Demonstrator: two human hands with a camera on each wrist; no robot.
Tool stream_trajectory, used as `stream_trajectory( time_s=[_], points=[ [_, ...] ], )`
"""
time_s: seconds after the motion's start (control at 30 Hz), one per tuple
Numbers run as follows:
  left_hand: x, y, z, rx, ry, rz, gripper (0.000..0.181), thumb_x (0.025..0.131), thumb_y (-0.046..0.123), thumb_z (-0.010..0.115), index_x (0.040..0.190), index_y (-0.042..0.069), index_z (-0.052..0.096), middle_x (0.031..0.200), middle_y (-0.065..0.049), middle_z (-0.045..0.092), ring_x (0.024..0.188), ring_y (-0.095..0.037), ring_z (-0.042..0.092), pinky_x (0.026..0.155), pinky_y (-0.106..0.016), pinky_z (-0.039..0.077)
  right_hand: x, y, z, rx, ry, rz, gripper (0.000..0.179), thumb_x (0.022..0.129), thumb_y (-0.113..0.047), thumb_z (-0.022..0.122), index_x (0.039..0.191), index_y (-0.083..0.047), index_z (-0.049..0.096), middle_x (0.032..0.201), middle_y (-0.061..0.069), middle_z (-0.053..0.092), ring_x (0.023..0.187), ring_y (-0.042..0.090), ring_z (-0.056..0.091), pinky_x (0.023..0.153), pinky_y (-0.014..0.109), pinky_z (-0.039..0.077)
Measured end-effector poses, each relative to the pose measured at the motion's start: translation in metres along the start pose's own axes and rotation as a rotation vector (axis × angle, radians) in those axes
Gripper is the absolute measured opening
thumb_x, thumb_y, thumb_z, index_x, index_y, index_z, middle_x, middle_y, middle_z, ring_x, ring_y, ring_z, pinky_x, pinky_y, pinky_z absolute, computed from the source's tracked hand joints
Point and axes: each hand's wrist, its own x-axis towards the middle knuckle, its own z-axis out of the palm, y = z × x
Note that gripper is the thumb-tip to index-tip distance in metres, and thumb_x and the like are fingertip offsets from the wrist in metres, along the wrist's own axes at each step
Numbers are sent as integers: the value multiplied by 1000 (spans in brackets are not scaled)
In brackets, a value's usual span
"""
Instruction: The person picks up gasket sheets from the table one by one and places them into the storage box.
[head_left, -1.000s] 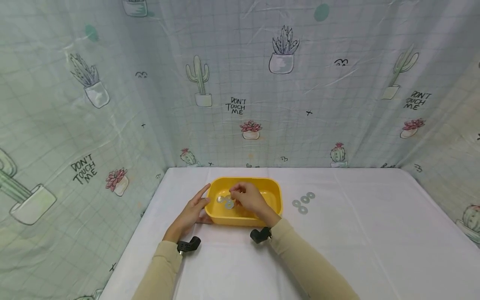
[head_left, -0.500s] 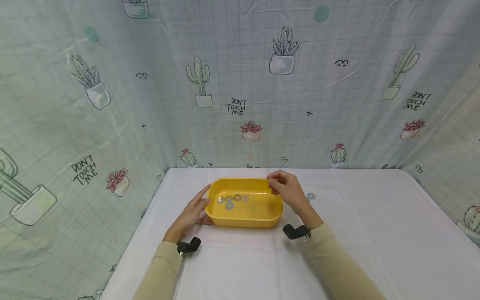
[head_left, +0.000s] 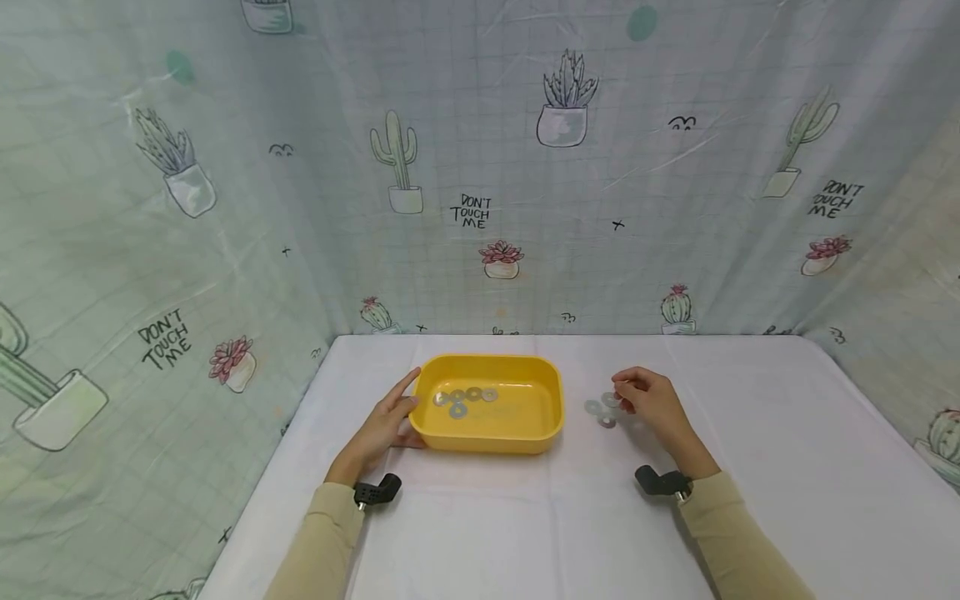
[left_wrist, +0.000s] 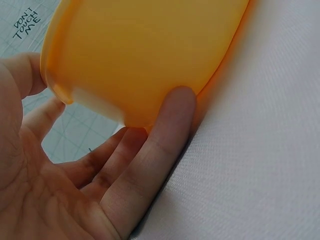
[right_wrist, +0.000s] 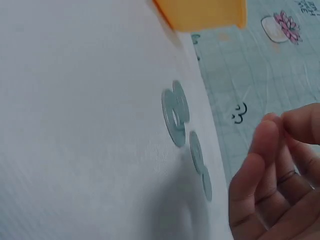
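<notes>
Fingers (left_wrist: 177,107) of the left hand (head_left: 377,427) grip the left end of a yellow tray (head_left: 487,444), much as they did a second ago, one lying along the outer wall and others at the rim. Five grey rings (head_left: 469,395) lie inside, gathered toward the left and middle; we counted the same five half a second ago. What has changed is farther right: the right hand (head_left: 651,402), over the tray a second ago and then by its right rim, is now well clear of it, above the loose rings (right_wrist: 168,112) on the surface (head_left: 495,533). Its fingers are curled, thumb tip meeting fingertip, and we see nothing held between them. Four loose rings show in the right wrist view, which we take to mean the work stands at five inside the tray and four outside.

Beige sleeves (head_left: 322,525) and black wrist cameras (head_left: 378,492) show on both arms. White and faintly creased, the surface runs back to a pale green curtain (head_left: 442,75) that hangs at the left, behind and at the right, printed with potted cacti and "Don't touch me".
</notes>
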Motion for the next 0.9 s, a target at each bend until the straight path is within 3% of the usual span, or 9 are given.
stream_trajectory(
  time_s=[0.17, 0.37, 0.63, 0.9],
  points=[
    [1, -2, 0, -7, 1, 3, 53, 110, 30, 44, 158, 49, 28, 148, -21, 43, 103, -28, 69, 78, -51, 66, 4, 8, -6, -164, -81, -11, 27, 102, -18, 60, 121, 1, 64, 85, 7, 64, 73, 16, 58, 61, 24, 51],
    [3, -4, -2, 1, 13, -9, 53, 110, 31, 44, 157, 51, 29, 144, -20, 45, 104, -28, 69, 78, -50, 66, 4, 13, -4, -336, -149, -17, 26, 98, -22, 65, 114, -2, 65, 78, 4, 63, 71, 17, 57, 62, 27, 45],
    [2, -3, -3, 1, 29, -13, 53, 109, 30, 44, 157, 50, 30, 145, -21, 47, 104, -28, 69, 78, -50, 66, 2, 6, 1, -425, -169, 82, 29, 91, -25, 74, 109, -5, 63, 84, 6, 61, 73, 19, 55, 60, 28, 44],
    [1, -1, -2, 11, 15, -17, 52, 109, 31, 45, 156, 52, 31, 143, -20, 48, 106, -28, 67, 79, -50, 66, 0, 5, 3, -468, -144, 89, 30, 88, -24, 78, 105, -5, 62, 86, 8, 58, 75, 21, 52, 60, 29, 42]
  ],
)
